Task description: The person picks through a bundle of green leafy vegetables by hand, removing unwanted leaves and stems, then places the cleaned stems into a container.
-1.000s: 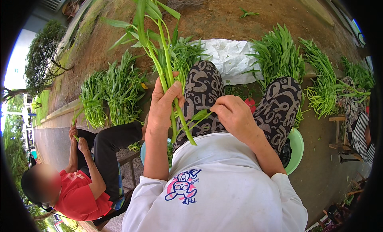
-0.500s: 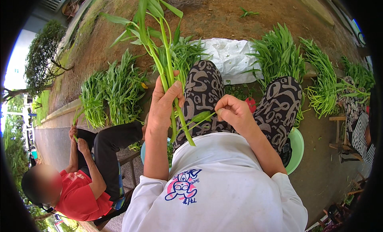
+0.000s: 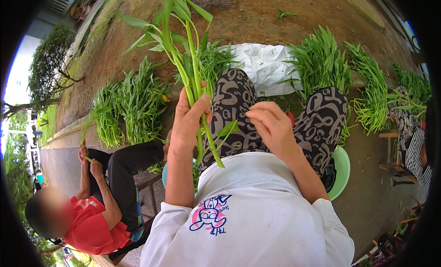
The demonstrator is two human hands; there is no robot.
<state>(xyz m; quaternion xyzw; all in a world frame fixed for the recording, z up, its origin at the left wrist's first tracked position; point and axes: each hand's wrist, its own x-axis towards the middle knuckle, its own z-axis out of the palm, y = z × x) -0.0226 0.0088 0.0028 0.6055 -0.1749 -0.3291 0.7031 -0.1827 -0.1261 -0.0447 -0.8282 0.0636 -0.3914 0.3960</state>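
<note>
My left hand (image 3: 189,120) is closed around a few long water spinach stalks (image 3: 195,65), held upright over my left thigh. Their leafy tops spread beyond the hand, and the thick cut ends point down toward my shirt. Below my grip, a small side leaf (image 3: 228,128) sticks out to the right from the stalks. My right hand (image 3: 273,127) hovers just right of that leaf, over the gap between my knees, apart from the stalks. Its fingers are bent and loosely apart, and nothing shows in them.
Heaps of water spinach (image 3: 144,101) lie to the left, with another heap (image 3: 321,62) beyond my right knee. A white sheet (image 3: 262,67) lies ahead. A green basin (image 3: 342,173) stands by my right leg. At left, a seated person in a red shirt (image 3: 98,228) handles greens.
My right hand has let go of the side leaf and risen slightly away from it, its fingers loosening. The leaf has sprung back toward the stalks. My left hand stays in place.
</note>
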